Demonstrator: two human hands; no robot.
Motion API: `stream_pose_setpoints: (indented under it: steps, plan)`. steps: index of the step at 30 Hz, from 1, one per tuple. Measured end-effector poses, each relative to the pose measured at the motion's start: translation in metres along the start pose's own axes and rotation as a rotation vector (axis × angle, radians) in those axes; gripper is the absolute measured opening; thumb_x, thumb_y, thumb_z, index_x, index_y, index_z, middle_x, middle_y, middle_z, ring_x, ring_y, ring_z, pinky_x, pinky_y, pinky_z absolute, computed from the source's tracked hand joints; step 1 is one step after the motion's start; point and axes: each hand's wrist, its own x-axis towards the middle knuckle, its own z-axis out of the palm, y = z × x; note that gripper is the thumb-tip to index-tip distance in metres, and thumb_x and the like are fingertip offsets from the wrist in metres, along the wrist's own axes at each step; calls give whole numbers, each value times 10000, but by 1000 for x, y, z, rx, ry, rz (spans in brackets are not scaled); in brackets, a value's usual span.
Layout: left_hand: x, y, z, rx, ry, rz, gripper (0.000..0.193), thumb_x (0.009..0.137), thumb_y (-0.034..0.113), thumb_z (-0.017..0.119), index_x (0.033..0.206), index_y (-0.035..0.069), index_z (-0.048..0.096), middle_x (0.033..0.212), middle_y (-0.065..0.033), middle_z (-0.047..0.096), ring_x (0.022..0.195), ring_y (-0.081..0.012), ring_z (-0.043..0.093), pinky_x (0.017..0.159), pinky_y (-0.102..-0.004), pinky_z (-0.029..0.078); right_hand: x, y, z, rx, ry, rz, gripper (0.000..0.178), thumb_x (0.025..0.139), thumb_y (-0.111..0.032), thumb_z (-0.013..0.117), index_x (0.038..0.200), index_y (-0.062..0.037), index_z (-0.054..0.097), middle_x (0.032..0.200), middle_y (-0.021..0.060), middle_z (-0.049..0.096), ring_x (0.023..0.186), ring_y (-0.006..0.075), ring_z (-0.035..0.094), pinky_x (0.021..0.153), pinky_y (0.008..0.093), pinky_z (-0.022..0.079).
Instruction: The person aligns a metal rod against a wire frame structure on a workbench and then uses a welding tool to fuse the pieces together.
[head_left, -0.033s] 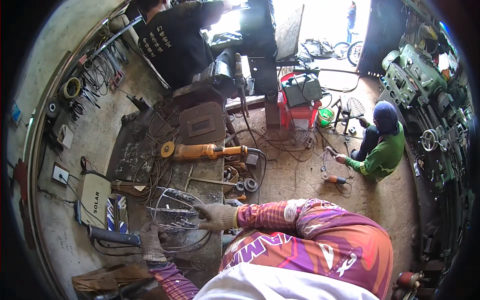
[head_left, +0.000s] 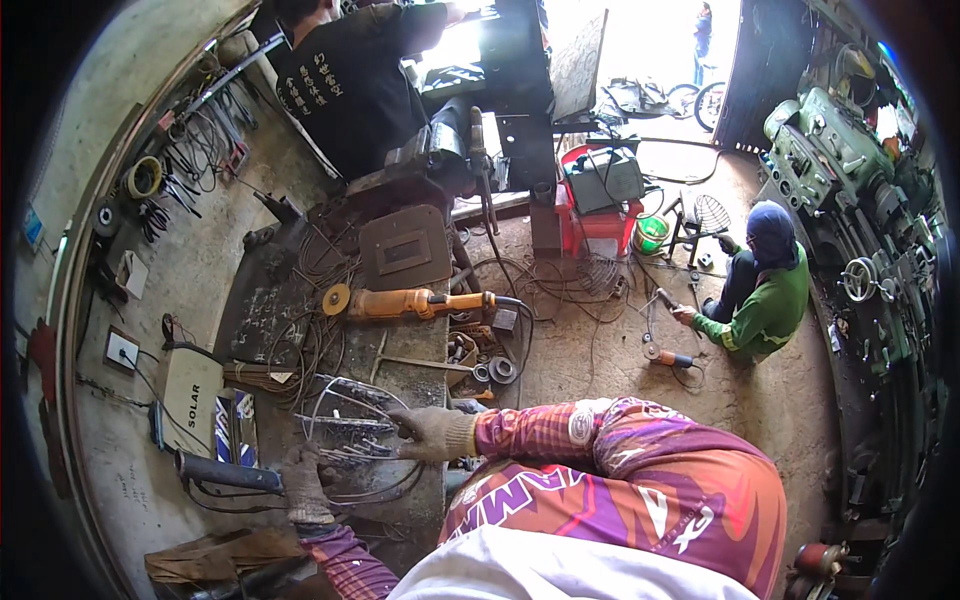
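Observation:
A pale round-rod metal frame point(head_left: 345, 422), with curved hoops and several short bars, lies on the cluttered workbench point(head_left: 405, 350). My right hand point(head_left: 437, 432), in a grey knit glove, is closed at the frame's right side. At its left lower side is my left hand point(head_left: 303, 487), also gloved, its fingers bent in against the rods. The exact grip of the left fingers is partly hidden. Beside that hand lies a dark grey cylinder point(head_left: 228, 472) with a cable. A long orange angle grinder point(head_left: 410, 303) rests farther along the bench.
A brown welding shield point(head_left: 405, 247) lies beyond the grinder, with coiled cables nearby. To the right, a person in green point(head_left: 765, 290) crouches near a small grinder point(head_left: 668, 356). A person in black point(head_left: 350, 90) stands ahead. A green lathe point(head_left: 835, 160) lines the right.

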Motion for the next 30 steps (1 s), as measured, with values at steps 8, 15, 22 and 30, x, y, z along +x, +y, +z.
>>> stream_pose_setpoints:
  steps: [8,15,22,30]
  plan:
    - [21,-32,1,0,81,116,204,981,260,673,924,67,643,702,-9,602,529,-128,593,454,-280,480,-17,-5,-18,-78,66,94,747,911,-408,685,1486,-14,418,1290,242,641,1192,373,634,1022,435,506]
    - [-18,-22,26,415,219,436,383,937,232,708,1242,9,644,1106,-138,689,1044,-250,657,909,-385,515,-54,17,-43,47,174,348,654,915,-404,667,1420,-21,507,1256,217,672,1171,360,649,1020,415,501]
    - [-72,-8,68,870,587,792,518,859,254,751,1308,39,609,1346,-215,568,1209,-409,572,1049,-527,449,-123,92,-37,-29,186,498,454,939,-377,615,1308,-112,645,1195,197,699,1150,348,656,982,425,509]
    - [-92,-49,128,555,-71,1100,428,820,270,755,1195,80,676,1221,-141,655,1167,-353,601,1009,-509,451,-206,194,-21,-384,-97,886,429,944,-417,560,1182,-109,741,1164,183,717,1139,367,655,984,464,499]
